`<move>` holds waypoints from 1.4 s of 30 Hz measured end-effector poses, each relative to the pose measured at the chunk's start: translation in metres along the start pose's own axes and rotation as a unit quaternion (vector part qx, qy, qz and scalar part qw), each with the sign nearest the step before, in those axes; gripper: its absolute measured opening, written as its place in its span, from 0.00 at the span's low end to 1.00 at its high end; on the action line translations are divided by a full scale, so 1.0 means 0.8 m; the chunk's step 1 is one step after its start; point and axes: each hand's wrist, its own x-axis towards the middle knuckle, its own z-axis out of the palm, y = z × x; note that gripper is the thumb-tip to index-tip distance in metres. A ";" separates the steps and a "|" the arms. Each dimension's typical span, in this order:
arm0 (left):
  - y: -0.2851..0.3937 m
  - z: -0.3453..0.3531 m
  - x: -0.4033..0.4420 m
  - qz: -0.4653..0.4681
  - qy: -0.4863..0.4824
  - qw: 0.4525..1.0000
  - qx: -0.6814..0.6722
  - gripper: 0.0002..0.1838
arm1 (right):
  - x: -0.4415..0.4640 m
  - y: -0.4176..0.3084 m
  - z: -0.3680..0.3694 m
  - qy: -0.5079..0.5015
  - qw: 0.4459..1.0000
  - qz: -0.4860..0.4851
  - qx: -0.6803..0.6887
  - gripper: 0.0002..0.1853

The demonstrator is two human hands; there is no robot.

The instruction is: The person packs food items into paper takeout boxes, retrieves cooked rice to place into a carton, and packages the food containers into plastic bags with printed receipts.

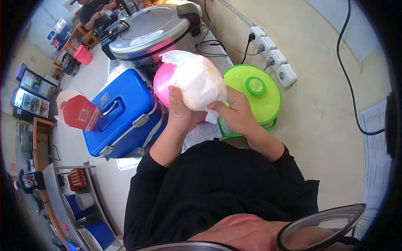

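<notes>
Both hands grip a round bundle wrapped in white paper (pixel 199 83), held up in front of my chest. My left hand (pixel 182 106) is closed on its lower left side, thumb up along the paper. On the lower right, my right hand (pixel 238 111) pinches the wrapping with thumb and fingers. A loose corner of paper sticks up at the top left, and another hangs below. What the paper contains is hidden. Directly behind the bundle is a pink round container (pixel 162 83), partly covered by it. A lime-green lidded tub (pixel 268 98) stands beside my right hand.
A blue cooler box (pixel 125 94) stands left, with a red-and-white food carton (pixel 81 113) on its lid. Behind is a large steel rice cooker (pixel 150 29). Power sockets (pixel 276 58) line the right wall. Another person (pixel 94 14) stands far back; a metal shelf (pixel 73 196) is lower left.
</notes>
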 end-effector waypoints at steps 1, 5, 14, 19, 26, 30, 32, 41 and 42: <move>0.001 0.003 -0.001 0.003 0.022 1.000 -0.017 0.53 | 0.001 0.004 -0.011 -0.013 0.995 -0.033 -0.095 0.22; 0.016 0.007 -0.001 0.020 0.066 0.998 0.005 0.40 | 0.016 -0.035 0.005 0.201 0.951 -0.133 -0.195 0.20; 0.024 -0.004 -0.019 -0.075 -0.016 0.997 0.024 0.35 | 0.007 -0.003 -0.008 0.169 0.972 -0.145 -0.069 0.12; 0.028 -0.009 -0.028 -0.109 -0.030 0.993 -0.028 0.36 | -0.002 0.003 -0.004 0.166 0.982 -0.042 0.075 0.07; 0.055 -0.033 -0.059 -0.078 -0.065 0.982 -0.158 0.41 | -0.012 -0.012 0.001 0.091 0.811 0.015 0.578 0.13; 0.067 -0.059 -0.109 -0.034 -0.070 0.975 -0.207 0.45 | -0.007 -0.045 0.030 0.014 0.821 -0.179 0.542 0.29; 0.084 -0.074 -0.134 -0.022 -0.068 0.971 -0.226 0.45 | -0.002 -0.056 0.061 -0.018 0.843 -0.242 0.480 0.32; 0.149 -0.138 -0.192 -0.024 -0.064 0.972 -0.225 0.48 | 0.007 -0.072 0.191 -0.056 0.906 -0.371 0.193 0.46; 0.156 -0.146 -0.198 -0.022 -0.064 0.973 -0.220 0.49 | 0.010 -0.075 0.206 -0.054 0.907 -0.376 0.183 0.47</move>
